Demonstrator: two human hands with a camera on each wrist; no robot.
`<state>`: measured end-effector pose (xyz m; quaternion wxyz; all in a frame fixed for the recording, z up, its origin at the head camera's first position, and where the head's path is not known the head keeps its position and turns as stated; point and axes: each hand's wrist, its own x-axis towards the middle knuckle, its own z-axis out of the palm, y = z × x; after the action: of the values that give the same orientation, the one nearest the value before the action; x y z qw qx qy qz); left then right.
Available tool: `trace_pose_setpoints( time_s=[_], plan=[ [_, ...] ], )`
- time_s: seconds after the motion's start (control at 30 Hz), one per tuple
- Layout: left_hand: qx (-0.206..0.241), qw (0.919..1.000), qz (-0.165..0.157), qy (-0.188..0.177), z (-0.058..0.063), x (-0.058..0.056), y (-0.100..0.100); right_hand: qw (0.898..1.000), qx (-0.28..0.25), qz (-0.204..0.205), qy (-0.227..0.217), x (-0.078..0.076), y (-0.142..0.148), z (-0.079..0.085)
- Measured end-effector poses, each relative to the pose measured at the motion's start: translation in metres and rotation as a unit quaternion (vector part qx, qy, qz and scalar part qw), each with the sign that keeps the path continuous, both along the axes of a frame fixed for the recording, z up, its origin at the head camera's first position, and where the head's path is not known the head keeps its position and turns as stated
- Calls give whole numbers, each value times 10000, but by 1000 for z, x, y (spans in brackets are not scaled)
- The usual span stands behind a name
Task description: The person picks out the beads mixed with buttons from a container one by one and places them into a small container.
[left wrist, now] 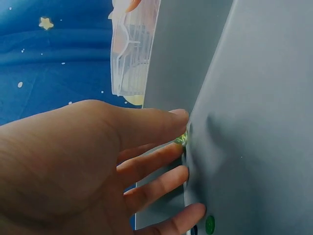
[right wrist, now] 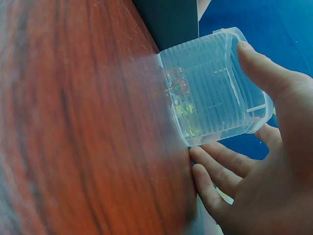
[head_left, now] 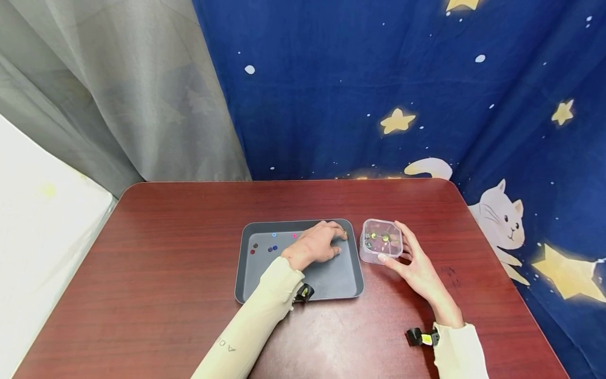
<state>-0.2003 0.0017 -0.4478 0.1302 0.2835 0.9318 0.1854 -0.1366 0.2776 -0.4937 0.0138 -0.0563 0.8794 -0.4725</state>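
Observation:
My left hand [head_left: 316,245] reaches over the grey tray [head_left: 331,281] to the inside of its right wall. Between thumb and forefinger it pinches a small shiny yellow-green bead [left wrist: 182,139], low against the tray wall; the other fingers point down to the tray. A green disc-shaped bead [left wrist: 210,225] lies near the little finger. On the table just right of the tray stands a clear plastic box [right wrist: 205,93] with several yellow and greenish beads at its bottom. My right hand [head_left: 418,271] grips this box, thumb on the near rim and fingers along the right side.
Further left in the tray lie two reddish beads [head_left: 253,251], two dark blue beads [head_left: 274,248], a light blue bead [head_left: 274,235] and a pink bead [head_left: 294,236]. The red-brown wooden table [head_left: 180,252] carries everything. Behind it hangs a blue starry curtain [head_left: 331,105].

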Motion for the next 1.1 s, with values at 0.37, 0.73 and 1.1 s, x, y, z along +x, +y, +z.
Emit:
trace_pose_setpoints(
  time_s=[0.37,0.73,1.1],
  plan=[
    [357,9984,321,-291,-2,-4,3,10000,-15,-32,0,0,0,2],
    [283,9991,161,-269,-3,-7,7,10000,18,-24,-54,-2,1,-2],
    [125,9997,155,-154,-5,-15,11,10000,-49,-27,-40,1,-2,2]
  ],
)
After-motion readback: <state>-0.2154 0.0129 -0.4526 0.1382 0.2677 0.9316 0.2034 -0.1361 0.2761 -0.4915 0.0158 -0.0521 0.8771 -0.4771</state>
